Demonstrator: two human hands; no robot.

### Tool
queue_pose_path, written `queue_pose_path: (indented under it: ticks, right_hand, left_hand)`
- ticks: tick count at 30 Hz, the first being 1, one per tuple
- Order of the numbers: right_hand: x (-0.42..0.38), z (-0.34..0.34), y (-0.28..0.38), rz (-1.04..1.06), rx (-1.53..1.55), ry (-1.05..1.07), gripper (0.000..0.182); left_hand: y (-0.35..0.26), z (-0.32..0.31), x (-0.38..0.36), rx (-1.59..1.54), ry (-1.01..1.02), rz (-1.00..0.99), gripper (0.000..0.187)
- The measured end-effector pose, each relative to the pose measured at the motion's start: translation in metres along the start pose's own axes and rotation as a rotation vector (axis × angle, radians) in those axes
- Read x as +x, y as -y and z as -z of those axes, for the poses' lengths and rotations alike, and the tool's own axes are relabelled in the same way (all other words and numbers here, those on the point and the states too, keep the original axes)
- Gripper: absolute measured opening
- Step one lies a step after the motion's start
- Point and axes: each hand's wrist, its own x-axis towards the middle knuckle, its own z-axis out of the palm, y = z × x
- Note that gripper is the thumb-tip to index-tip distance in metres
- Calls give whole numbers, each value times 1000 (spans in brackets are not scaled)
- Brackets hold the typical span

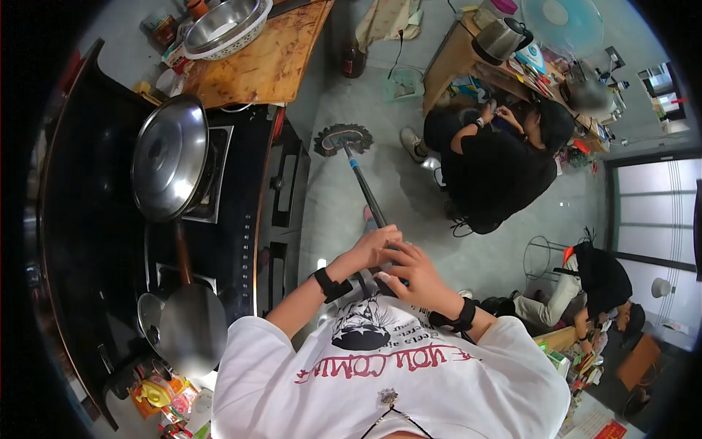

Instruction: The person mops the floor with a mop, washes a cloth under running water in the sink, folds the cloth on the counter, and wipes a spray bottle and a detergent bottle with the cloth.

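A mop (368, 190) with a grey handle and a blue collar slants across the floor in front of me. Its dark fringed head lies flat on the grey tiles. My left hand (371, 249) is wrapped round the upper part of the handle. Close beside it, my right hand (415, 274) curls over the handle's top end, its fingers a little apart and the thumb on the near side. The part of the handle under both hands is hidden. Each wrist wears a black band.
On the left, a black stove (238, 219) carries a lidded pan (170, 157). A wooden board (256, 62) holds metal bowls. A person in black (497, 172) crouches by a wooden desk (446, 62); another person (603, 282) bends at the right. A clear bin (404, 84) stands beyond the mop.
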Motion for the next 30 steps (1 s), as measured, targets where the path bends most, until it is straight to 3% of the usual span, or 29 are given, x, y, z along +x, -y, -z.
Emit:
queue_pose_path:
  ticks: [5, 9, 10, 11, 13, 14, 15, 17, 19, 21, 23, 25, 30]
  right_hand:
    - [59, 5, -63, 33, -85, 1, 17]
    - [147, 14, -129, -9, 39, -324, 13]
    - [167, 16, -145, -40, 109, -368, 12]
    - [188, 19, -161, 63, 162, -422, 12]
    - [215, 22, -182, 177, 424, -464, 18]
    - [223, 30, -185, 166, 422, -476, 24]
    - [224, 34, -187, 176, 428, -484, 24]
    - [221, 36, -186, 196, 464, -438, 27]
    - [205, 25, -170, 209, 452, -476, 29]
    - [184, 4, -153, 39, 652, -536, 30]
    - [160, -16, -136, 58, 686, -606, 32]
    - [132, -26, -112, 27, 764, -653, 35]
    - [57, -24, -50, -17, 815, -592, 38]
  left_hand:
    - [56, 34, 64, 109, -39, -28, 14]
    - [115, 86, 147, 100, -157, -58, 23]
    - [133, 100, 170, 130, -211, -184, 24]
    - [146, 112, 188, 157, -257, -303, 24]
    - [148, 129, 212, -102, -231, 10, 22]
    - [128, 139, 215, 158, -197, -82, 18]
    - [122, 140, 217, 173, -197, -81, 18]
    - [107, 135, 212, -365, -216, 99, 19]
    - [103, 122, 195, -256, -213, 64, 16]
    - [106, 103, 173, -58, -215, 0, 11]
    - [106, 81, 149, -60, -244, -42, 11]
    - [87, 64, 118, -100, -179, 36, 10]
    - [32, 14, 54, 27, -321, -89, 16]
